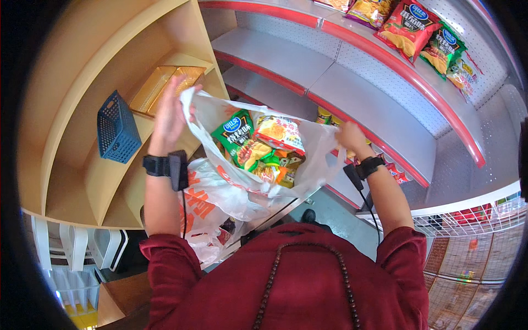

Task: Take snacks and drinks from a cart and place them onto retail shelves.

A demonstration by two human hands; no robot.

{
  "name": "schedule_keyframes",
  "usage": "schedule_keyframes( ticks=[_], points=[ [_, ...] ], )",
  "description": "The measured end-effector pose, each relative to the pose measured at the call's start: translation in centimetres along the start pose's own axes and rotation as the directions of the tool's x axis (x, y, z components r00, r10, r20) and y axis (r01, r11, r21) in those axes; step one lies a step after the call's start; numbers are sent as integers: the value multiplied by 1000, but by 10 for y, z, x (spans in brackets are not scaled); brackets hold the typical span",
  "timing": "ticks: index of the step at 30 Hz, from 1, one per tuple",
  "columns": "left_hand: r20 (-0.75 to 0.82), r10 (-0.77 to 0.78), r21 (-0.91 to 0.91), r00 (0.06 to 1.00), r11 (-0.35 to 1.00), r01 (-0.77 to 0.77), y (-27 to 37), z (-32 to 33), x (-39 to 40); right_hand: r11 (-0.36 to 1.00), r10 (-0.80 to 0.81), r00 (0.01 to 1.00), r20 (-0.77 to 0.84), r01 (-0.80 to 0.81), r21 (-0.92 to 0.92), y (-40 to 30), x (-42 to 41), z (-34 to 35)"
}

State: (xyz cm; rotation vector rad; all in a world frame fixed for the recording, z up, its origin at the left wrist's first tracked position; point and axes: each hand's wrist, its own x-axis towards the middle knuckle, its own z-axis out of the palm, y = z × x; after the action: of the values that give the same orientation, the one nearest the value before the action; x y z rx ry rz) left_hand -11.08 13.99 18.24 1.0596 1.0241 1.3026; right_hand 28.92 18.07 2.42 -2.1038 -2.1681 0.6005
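Note:
A white plastic bag (317, 152) is spread wide between my hands, its mouth facing up. My left hand (170, 111), blurred, is at the bag's left rim with fingers extended and some fingertips inside the edge. On the opposite side, my right hand (351, 138) pinches the bag's handle. Inside lie a green bag of potato chips (237, 138), a white-and-red instant noodle packet (280, 132), a green-lidded container (270, 165) and other small packages. Beneath it, a second white plastic bag with orange print (202, 206) rests on a metal-edged surface, its contents partly hidden.
Wooden shelving (70, 181) on the left holds a blue perforated basket (119, 130) and an amber plastic tray (152, 88). Red-edged metal shelves (371, 95) curve across the front and right, with chip bags (408, 31) up high. A white wire rack (466, 218) stands at the right.

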Motion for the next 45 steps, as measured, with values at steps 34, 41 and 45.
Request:
schedule_keyframes(
  ticks=[34, 41, 45],
  points=[
    [376, -217, 750, 901, 642, -158, -133, 91, -16, 303, -418, 900, 125, 8, 953, -124, -40, 50],
    [403, -116, 903, 908, 210, -374, 9, 110, -44, -289, -477, 878, 28, -187, 939, -165, -38, 28],
    [249, 298, 798, 922, 476, -370, 6, 43, -45, -299, -550, 824, -134, -45, 953, -164, -39, -46]
  ],
)
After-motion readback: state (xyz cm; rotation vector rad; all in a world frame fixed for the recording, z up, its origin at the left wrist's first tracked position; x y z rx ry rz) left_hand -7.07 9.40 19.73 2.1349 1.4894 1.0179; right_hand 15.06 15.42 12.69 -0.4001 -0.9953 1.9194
